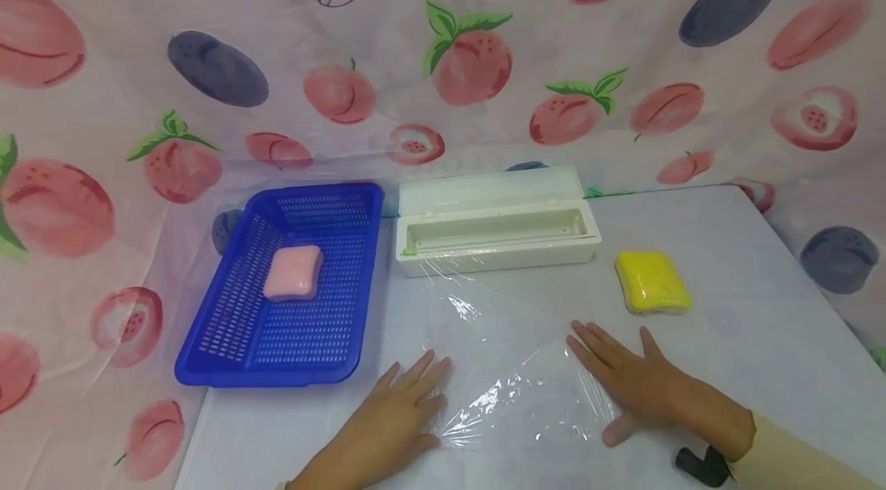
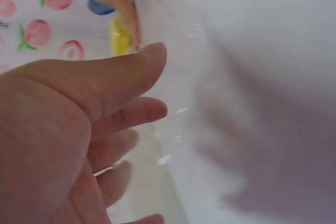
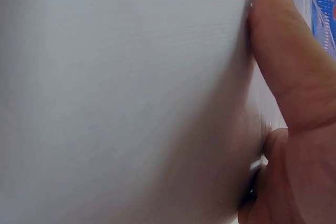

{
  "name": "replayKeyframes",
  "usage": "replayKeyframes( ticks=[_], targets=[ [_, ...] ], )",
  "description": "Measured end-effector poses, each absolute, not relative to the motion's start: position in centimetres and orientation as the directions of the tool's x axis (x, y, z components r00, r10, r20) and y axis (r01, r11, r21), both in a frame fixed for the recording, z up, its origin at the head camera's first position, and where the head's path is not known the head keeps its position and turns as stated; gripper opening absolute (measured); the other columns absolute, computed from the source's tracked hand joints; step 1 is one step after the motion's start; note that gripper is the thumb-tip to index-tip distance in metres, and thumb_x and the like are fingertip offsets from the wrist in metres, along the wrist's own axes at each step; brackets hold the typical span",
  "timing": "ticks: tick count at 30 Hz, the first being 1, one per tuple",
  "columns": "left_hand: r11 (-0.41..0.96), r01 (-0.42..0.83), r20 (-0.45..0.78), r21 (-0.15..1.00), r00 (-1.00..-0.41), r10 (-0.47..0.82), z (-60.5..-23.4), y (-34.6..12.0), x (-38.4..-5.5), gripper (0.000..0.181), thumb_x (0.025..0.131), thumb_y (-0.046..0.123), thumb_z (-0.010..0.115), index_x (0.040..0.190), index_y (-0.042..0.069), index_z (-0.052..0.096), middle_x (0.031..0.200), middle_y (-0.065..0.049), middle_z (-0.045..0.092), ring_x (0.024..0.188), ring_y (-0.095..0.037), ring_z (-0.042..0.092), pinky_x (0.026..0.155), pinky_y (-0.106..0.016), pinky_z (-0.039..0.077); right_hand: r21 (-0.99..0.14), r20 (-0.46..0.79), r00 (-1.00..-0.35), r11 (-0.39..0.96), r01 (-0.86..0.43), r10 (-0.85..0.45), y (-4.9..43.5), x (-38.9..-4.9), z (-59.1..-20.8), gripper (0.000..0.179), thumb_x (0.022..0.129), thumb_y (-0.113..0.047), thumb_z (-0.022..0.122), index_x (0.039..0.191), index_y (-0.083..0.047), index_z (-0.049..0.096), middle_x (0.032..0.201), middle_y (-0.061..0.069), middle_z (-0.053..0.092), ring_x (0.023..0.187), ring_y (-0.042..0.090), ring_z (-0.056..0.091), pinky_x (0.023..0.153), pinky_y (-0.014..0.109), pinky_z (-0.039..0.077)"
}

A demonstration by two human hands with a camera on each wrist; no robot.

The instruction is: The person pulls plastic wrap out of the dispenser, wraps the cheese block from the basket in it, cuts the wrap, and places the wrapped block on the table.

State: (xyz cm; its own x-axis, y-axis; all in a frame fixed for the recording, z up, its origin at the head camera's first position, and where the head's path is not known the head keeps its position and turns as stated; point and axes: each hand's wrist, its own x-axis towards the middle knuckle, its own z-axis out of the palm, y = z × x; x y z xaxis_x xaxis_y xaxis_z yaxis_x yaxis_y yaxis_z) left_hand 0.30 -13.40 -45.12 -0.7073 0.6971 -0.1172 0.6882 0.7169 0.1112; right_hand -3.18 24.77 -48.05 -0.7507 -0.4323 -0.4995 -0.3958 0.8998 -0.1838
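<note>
A sheet of clear cling film (image 1: 498, 367) lies over the white table, running from the open white dispenser box (image 1: 498, 244) to the front. My left hand (image 1: 391, 421) is at its left edge, fingers fairly straight and thumb toward the film. In the left wrist view the left hand's thumb and fingers (image 2: 113, 124) stand apart, with nothing gripped. My right hand (image 1: 640, 382) is spread at the film's right edge, fingertips on it. A yellow soap-like block (image 1: 652, 282), glossy as if wrapped in film, lies beyond the right hand.
A blue plastic basket (image 1: 363, 321) stands at the left, with a pink soap-like block (image 1: 294, 273) inside. The dispenser's lid (image 1: 491, 188) is raised against the fruit-print cloth (image 1: 477, 67) behind. A black object (image 1: 702, 467) shows under the right wrist.
</note>
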Motion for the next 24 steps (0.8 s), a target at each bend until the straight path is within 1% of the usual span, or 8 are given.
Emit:
replayKeyframes(
  ticks=[3, 5, 9, 12, 15, 17, 21, 24],
  targets=[
    [0.727, 0.671, -0.115, 0.145, -0.719, 0.686, -42.8, -13.7, 0.4, 0.045, 0.085, 0.044, 0.064, 0.123, 0.021, 0.061, 0.149, 0.0, 0.037, 0.14, -0.024, 0.028, 0.104, -0.052, 0.035, -0.185, -0.5, -0.752, 0.901, -0.392, -0.43, 24.7, -3.1, -48.1, 0.133, 0.045, -0.08, 0.065, 0.151, -0.029, 0.003, 0.158, -0.003, -0.01, 0.145, 0.027, -0.001, 0.09, 0.077, -0.008],
    [0.747, 0.638, -0.104, 0.187, -0.744, 0.661, -41.0, -14.1, 0.2, 0.044, 0.088, 0.044, 0.06, 0.125, 0.021, 0.06, 0.143, 0.001, 0.044, 0.134, -0.021, 0.038, 0.102, -0.046, 0.04, -0.179, -0.499, -0.753, 0.901, -0.395, -0.429, 24.7, -3.1, -48.1, 0.134, 0.044, -0.081, 0.065, 0.151, -0.028, 0.003, 0.158, -0.002, -0.009, 0.145, 0.027, -0.001, 0.09, 0.077, -0.007],
    [0.801, 0.514, -0.051, 0.308, -0.831, 0.553, -37.4, -15.5, -1.1, 0.039, 0.091, 0.044, 0.056, 0.123, 0.024, 0.061, 0.128, 0.008, 0.057, 0.119, -0.011, 0.053, 0.097, -0.035, 0.046, -0.172, -0.501, -0.756, 0.904, -0.391, -0.422, 24.6, -3.1, -48.0, 0.134, 0.044, -0.08, 0.065, 0.151, -0.028, 0.004, 0.158, -0.003, -0.009, 0.145, 0.026, -0.001, 0.091, 0.077, -0.007],
    [0.821, 0.412, -0.013, 0.395, -0.891, 0.453, -35.2, -17.2, -3.2, 0.033, 0.09, 0.041, 0.059, 0.118, 0.023, 0.063, 0.115, 0.01, 0.063, 0.106, -0.008, 0.06, 0.089, -0.032, 0.05, -0.186, -0.499, -0.756, 0.904, -0.385, -0.424, 24.6, -3.0, -47.8, 0.133, 0.045, -0.079, 0.067, 0.151, -0.027, 0.005, 0.158, -0.002, -0.008, 0.145, 0.027, 0.0, 0.09, 0.077, -0.008],
    [0.828, 0.322, 0.009, 0.46, -0.933, 0.359, -33.8, -19.4, -5.9, 0.031, 0.091, 0.037, 0.059, 0.115, 0.019, 0.064, 0.108, 0.006, 0.066, 0.097, -0.011, 0.063, 0.082, -0.034, 0.054, -0.204, -0.494, -0.755, 0.902, -0.382, -0.431, 24.6, -3.0, -47.6, 0.133, 0.045, -0.078, 0.067, 0.151, -0.026, 0.006, 0.158, -0.001, -0.007, 0.145, 0.028, 0.001, 0.09, 0.077, -0.008],
    [0.836, 0.259, -0.002, 0.484, -0.955, 0.297, -33.3, -21.2, -7.9, 0.033, 0.092, 0.037, 0.057, 0.116, 0.015, 0.063, 0.107, 0.0, 0.067, 0.095, -0.017, 0.065, 0.08, -0.039, 0.054, -0.208, -0.489, -0.756, 0.9, -0.384, -0.435, 24.6, -3.0, -47.7, 0.133, 0.046, -0.078, 0.067, 0.151, -0.026, 0.006, 0.158, 0.0, -0.007, 0.145, 0.029, 0.001, 0.09, 0.078, -0.007],
    [0.881, 0.133, -0.08, 0.455, -0.979, 0.189, -32.6, -24.4, -11.8, 0.042, 0.095, 0.042, 0.05, 0.118, 0.008, 0.061, 0.112, -0.013, 0.066, 0.101, -0.03, 0.063, 0.083, -0.049, 0.051, -0.201, -0.483, -0.759, 0.899, -0.388, -0.436, 24.7, -3.0, -48.1, 0.133, 0.045, -0.079, 0.066, 0.151, -0.026, 0.006, 0.158, -0.001, -0.007, 0.145, 0.028, 0.001, 0.091, 0.078, -0.007],
    [0.912, 0.08, -0.139, 0.402, -0.979, 0.147, -32.7, -26.4, -14.3, 0.048, 0.095, 0.041, 0.047, 0.119, 0.001, 0.059, 0.114, -0.022, 0.063, 0.106, -0.039, 0.057, 0.087, -0.054, 0.046, -0.185, -0.49, -0.762, 0.905, -0.384, -0.423, 24.7, -3.0, -48.3, 0.134, 0.044, -0.08, 0.066, 0.151, -0.028, 0.004, 0.158, -0.003, -0.008, 0.145, 0.026, -0.001, 0.091, 0.077, -0.008]
  ],
)
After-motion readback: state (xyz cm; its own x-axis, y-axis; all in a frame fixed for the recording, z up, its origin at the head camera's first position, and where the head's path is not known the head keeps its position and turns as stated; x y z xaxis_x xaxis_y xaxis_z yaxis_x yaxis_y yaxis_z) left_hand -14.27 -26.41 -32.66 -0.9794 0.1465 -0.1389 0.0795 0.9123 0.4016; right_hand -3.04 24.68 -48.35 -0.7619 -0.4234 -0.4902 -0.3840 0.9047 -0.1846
